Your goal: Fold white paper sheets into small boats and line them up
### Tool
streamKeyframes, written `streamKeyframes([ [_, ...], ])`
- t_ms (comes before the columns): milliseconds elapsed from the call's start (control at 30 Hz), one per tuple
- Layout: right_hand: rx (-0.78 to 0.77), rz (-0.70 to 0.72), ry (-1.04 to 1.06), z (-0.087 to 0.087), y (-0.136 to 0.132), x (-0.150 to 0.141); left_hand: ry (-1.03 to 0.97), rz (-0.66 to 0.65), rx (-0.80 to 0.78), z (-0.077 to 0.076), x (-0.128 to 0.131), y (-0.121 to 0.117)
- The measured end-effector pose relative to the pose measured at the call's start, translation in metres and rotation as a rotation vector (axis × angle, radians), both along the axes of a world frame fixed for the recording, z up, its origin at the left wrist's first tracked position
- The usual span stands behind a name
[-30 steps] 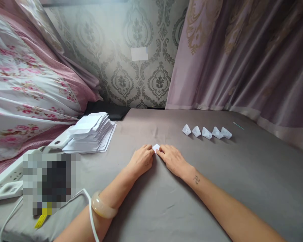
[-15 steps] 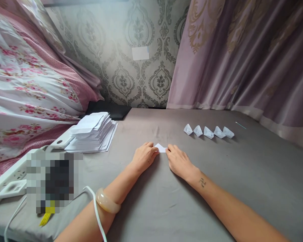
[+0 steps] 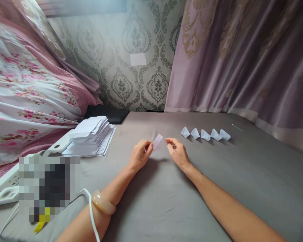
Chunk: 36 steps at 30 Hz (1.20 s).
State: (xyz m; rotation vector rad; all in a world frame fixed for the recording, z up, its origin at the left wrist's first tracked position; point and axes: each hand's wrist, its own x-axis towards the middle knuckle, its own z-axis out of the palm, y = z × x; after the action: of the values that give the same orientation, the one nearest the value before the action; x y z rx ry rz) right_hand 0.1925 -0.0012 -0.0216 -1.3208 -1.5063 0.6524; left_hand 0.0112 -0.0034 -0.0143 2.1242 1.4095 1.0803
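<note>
My left hand [image 3: 141, 153] pinches a small folded piece of white paper [image 3: 157, 142] by its left end, raised a little above the grey cloth. The paper is tilted, and its far side is hidden. Just to its right is my right hand [image 3: 177, 151], off the paper, its fingers curled loosely with gaps between them and nothing visible in them. Beyond that hand, several folded paper boats [image 3: 205, 135] stand in a row on the cloth.
A tall stack of white paper [image 3: 91, 137] stands at the left, beside a power strip [image 3: 10, 178]. A white cable [image 3: 91, 210] crosses my left forearm. One thin stick [image 3: 236, 127] lies far right on the grey cloth [image 3: 151, 208]. Curtains [image 3: 217, 74] hang behind.
Both hands held the folded paper down on the cloth before. Now the left hand has lifted and tilted it, and the right hand has let go. The view has shifted slightly.
</note>
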Motion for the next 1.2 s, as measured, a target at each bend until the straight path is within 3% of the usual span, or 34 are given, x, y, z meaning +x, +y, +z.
streamKeyframes([
  [100,-0.203,0.121,0.305,0.012,-0.004,-0.005,-0.441,0.003,-0.219,0.005,0.002,-0.005],
  [167,-0.229,0.202,0.37,0.02,-0.01,-0.012,-0.569,-0.026,-0.281,0.007,0.006,-0.011],
  [300,-0.169,0.202,0.418,0.027,-0.017,-0.028,-0.644,-0.044,-0.296,0.007,0.015,-0.019],
  [433,-0.117,0.161,0.443,0.021,-0.016,-0.035,-0.628,-0.032,-0.313,0.006,0.017,-0.022],
  [633,-0.037,0.158,0.233,0.016,-0.017,-0.033,-0.774,-0.007,-0.349,0.013,0.011,-0.021],
  [867,0.169,-0.007,-0.1,0.013,-0.023,-0.035,-0.922,-0.01,-0.412,0.015,0.01,-0.021],
  [1200,0.431,0.037,-0.393,0.013,-0.029,-0.032,-1.081,-0.115,-0.483,0.01,0.012,-0.022],
])
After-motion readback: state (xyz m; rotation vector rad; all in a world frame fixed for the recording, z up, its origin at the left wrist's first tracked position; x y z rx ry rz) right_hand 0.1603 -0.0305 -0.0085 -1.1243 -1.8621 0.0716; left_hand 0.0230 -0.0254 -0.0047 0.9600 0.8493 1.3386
